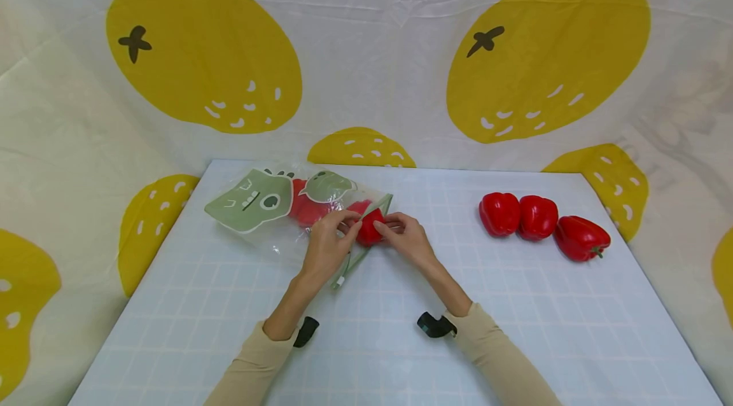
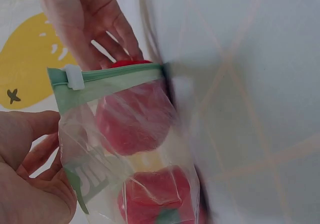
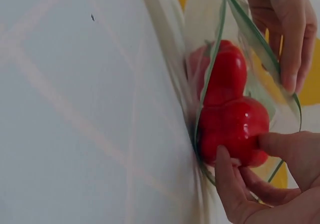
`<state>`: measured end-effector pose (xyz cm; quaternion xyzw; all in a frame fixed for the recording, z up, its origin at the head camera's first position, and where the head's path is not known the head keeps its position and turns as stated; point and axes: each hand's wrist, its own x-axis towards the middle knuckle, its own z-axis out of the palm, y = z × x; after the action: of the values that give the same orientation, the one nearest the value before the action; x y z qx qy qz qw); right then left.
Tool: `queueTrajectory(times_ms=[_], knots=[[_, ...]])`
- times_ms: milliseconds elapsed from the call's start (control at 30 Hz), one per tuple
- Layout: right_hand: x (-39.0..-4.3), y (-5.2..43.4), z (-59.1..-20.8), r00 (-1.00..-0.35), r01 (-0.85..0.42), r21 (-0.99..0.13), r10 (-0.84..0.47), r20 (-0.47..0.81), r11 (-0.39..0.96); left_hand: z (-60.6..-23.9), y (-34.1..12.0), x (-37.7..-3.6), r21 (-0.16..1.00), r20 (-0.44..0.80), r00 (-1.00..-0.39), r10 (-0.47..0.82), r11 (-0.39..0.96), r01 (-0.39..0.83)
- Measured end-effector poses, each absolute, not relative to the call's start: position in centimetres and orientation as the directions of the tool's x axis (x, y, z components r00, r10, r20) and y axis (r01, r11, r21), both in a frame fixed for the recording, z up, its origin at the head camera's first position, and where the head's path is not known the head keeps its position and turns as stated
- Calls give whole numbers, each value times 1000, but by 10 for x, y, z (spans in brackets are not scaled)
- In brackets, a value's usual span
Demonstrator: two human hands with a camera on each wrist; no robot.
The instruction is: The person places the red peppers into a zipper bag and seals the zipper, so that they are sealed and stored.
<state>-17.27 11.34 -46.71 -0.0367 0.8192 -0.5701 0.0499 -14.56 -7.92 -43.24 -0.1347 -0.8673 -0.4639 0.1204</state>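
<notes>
Evidently, my left hand (image 1: 330, 237) pinches the bag (image 1: 280, 199) to spread it around the red pepper (image 3: 235, 126) my right hand (image 1: 409, 240) grips alongside.

A pale, grid-patterned worktop (image 1: 366, 361) is enclosed — far, left and right — by white cloth (image 1: 372, 69) printed with large yellow fruit shapes (image 1: 206, 56).

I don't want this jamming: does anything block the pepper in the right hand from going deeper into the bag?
Nothing visible at the opening: the bag gapes around the held pepper, its edge pinched by the left hand. Deeper inside, another red pepper lies ahead and might stop it.
</notes>
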Motion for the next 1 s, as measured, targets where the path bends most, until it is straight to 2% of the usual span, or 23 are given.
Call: queueTrajectory(times_ms=[667,1000], knots=[[-179,79,-477,-997,-49,-981,-75,36,187,-429,-78,-144,728,398,-908,134,555,401],[-186,67,-482,-993,-75,-984,-99,60,163,-428,-78,-142,723,390,-908,155,559,406]])
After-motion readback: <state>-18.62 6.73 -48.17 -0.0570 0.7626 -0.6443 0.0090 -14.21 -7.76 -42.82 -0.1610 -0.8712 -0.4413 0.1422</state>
